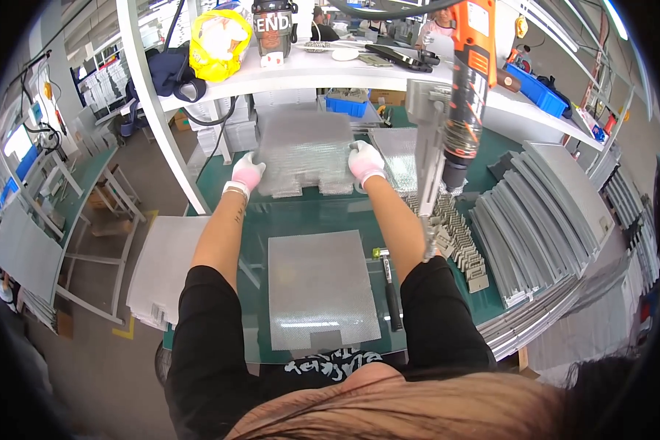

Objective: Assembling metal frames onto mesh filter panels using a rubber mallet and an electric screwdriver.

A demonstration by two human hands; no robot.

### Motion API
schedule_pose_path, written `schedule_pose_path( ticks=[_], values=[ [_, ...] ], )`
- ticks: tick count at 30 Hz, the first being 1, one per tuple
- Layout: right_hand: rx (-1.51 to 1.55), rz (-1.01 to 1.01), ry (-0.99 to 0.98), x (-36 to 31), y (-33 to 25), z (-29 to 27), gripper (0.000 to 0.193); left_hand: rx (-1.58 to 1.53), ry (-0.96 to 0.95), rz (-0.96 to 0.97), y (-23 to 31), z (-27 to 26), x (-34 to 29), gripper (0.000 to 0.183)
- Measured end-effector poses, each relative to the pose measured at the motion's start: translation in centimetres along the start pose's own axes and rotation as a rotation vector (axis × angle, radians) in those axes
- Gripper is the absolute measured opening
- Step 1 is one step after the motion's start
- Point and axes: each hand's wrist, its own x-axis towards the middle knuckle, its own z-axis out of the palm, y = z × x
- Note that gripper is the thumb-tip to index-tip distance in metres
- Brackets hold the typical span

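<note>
Both arms reach forward over the green bench. My left hand, in a white and pink glove, is closed on the left edge of a stack of translucent grey mesh sheets. The stack's opposite edge is gripped by my right hand, gloved the same way. Its near edge is notched, and the fingertips are partly hidden at the sides. Closer to me, one flat grey mesh sheet with a small notch lies on the bench. A hammer with a black handle rests beside it on the right.
An orange and black power screwdriver hangs at the right beside a metal arm. Small metal brackets lie in rows below it. Bent grey metal panels stand stacked at the far right. A white shelf spans the back.
</note>
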Motion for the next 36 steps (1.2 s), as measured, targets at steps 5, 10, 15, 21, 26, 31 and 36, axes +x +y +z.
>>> schedule_pose_path(
  ticks=[5,10,15,21,26,31,36],
  values=[
    [-0.204,0.001,-0.12,-1.7,-2.9,-1.7,0.047,0.055,0.029,-0.034,4.6,-2.3,-0.1,0.058],
    [0.166,-0.199,0.028,-1.8,-4.0,-2.2,0.063,-0.794,0.314,0.211,5.1,-4.2,1.7,0.051],
    [1.023,-0.217,0.212,-1.1,-2.1,-2.5,0.072,-1.533,-0.033,-0.061,1.4,-6.3,0.7,0.049],
    [0.088,-0.186,-0.239,-0.1,0.8,-3.0,0.079,-1.376,-0.426,-0.417,2.4,-4.3,-1.6,0.055],
    [0.362,-0.333,0.173,-0.8,-0.9,-0.9,0.076,-1.374,-0.32,-0.246,-0.4,-2.9,-2.3,0.042],
    [0.205,-0.348,0.189,0.8,2.9,-0.5,0.083,-1.097,-0.319,-0.213,3.1,-1.9,-2.6,0.042],
    [0.635,-0.417,0.111,-1.9,-1.1,-3.6,0.072,-0.938,-0.286,-0.179,0.9,-3.7,-3.2,0.067]
  ],
)
